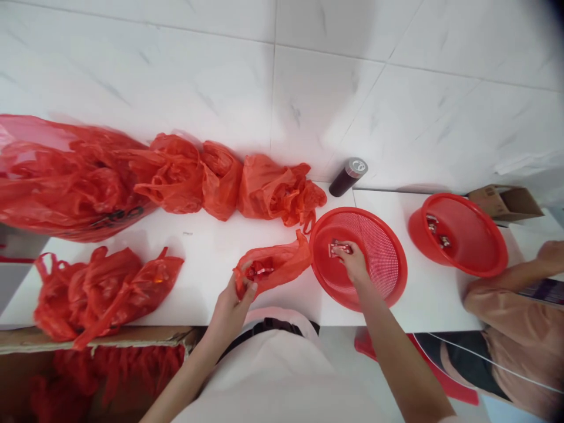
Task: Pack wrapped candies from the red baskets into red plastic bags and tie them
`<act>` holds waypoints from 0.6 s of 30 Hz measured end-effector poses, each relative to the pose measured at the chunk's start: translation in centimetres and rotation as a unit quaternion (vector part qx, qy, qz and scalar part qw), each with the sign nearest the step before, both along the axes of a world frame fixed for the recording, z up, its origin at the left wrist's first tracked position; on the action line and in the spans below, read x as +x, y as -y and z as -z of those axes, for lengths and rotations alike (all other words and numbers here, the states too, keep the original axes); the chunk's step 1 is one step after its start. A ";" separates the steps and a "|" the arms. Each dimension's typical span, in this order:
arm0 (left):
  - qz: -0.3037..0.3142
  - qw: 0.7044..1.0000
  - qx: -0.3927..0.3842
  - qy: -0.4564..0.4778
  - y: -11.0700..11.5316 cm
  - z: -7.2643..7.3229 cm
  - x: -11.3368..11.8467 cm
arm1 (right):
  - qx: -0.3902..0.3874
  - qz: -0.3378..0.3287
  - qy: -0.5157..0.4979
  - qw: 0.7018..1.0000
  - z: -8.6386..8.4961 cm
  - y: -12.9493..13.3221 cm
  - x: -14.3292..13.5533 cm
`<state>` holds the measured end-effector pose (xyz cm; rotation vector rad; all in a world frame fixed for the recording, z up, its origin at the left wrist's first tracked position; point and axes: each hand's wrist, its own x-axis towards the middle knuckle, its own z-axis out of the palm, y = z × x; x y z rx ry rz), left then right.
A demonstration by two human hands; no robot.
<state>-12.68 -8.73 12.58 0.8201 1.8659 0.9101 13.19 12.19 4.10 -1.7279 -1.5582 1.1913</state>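
A co-worker (502,308) is cut off at the right edge of the view. What lies deep in the thin red bag (288,261) is hidden by its crumpled walls, and the print on the small packet (336,249) cannot be made out. The packet, patterned red and white, is pinched by the right hand (353,263) inside the perforated red basket (386,252). The bag's rim is gripped by the left hand (231,301).

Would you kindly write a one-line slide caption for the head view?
Left hand holds a red bag open while the right hand grips a small packet at a red perforated basket.
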 end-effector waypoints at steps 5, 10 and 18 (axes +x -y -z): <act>-0.028 0.998 0.035 0.049 0.4 0.3 -0.1 | -0.061 -0.158 -0.227 0.959 -6.5 4.5 -5.3; -0.029 0.998 0.044 0.046 0.7 0.2 -0.4 | 0.045 -0.359 0.123 0.924 -5.5 8.1 -11.8; -0.105 0.991 0.047 0.071 3.2 -1.2 -2.4 | 0.120 -0.420 0.364 0.823 -5.2 5.7 -9.0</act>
